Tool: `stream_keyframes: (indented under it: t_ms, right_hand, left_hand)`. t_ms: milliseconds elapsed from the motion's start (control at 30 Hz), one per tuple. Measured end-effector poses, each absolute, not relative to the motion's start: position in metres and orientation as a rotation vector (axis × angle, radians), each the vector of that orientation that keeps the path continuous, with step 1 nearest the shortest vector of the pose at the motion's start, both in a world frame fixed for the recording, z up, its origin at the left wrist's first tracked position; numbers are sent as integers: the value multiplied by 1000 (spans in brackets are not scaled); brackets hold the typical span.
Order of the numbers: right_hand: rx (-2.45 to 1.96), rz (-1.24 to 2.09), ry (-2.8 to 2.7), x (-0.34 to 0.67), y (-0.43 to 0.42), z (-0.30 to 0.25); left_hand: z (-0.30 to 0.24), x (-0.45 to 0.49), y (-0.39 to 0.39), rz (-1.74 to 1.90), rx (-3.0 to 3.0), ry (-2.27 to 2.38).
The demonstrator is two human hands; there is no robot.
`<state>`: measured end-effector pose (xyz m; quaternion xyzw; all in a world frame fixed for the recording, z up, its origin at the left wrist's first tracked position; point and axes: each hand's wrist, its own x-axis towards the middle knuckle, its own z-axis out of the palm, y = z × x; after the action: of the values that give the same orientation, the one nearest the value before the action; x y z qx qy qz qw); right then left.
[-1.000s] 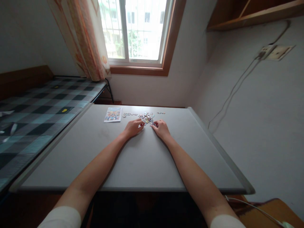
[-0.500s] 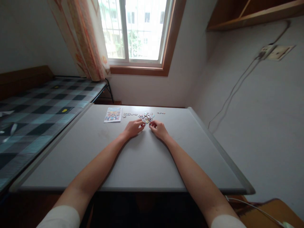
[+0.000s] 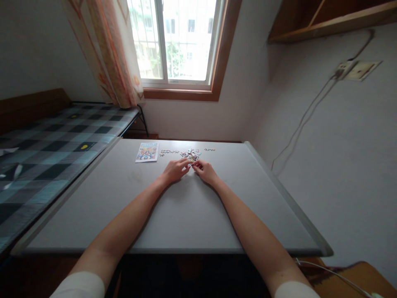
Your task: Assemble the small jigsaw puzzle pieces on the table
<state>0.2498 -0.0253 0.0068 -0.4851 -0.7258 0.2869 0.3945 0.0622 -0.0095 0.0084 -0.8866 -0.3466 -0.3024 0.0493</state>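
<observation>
My left hand [image 3: 176,170] and my right hand [image 3: 205,171] meet over the near edge of a heap of small jigsaw puzzle pieces [image 3: 191,154] on the grey-white table [image 3: 192,215]. The fingertips of both are pinched close together around a small dark puzzle piece [image 3: 192,164], which they partly hide. Left of the heap, a row of puzzle pieces [image 3: 170,152] lies spread out. A shorter row [image 3: 210,150] sits to its right. Farther left is a printed picture sheet [image 3: 147,152] with a colourful cartoon design.
A bed with a checked mattress [image 3: 62,145] stands along the table's left side. Behind the table are a window [image 3: 182,45] and an orange-patterned curtain [image 3: 114,58]. The right wall carries a socket [image 3: 356,70] with a hanging cable, below a wooden shelf [image 3: 338,25].
My right hand has moved slightly left and my two hands' fingertips have come together at the near edge of the heap. The camera view has tilted up a little.
</observation>
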Motion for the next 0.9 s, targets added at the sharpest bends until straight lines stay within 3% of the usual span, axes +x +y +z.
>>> stream_keyframes:
  t_ms: [900]
  right_hand:
    - [-1211,727,-1752,251,-19,1]
  left_hand:
    - [5,57,-7,-900,-2700,-1167]
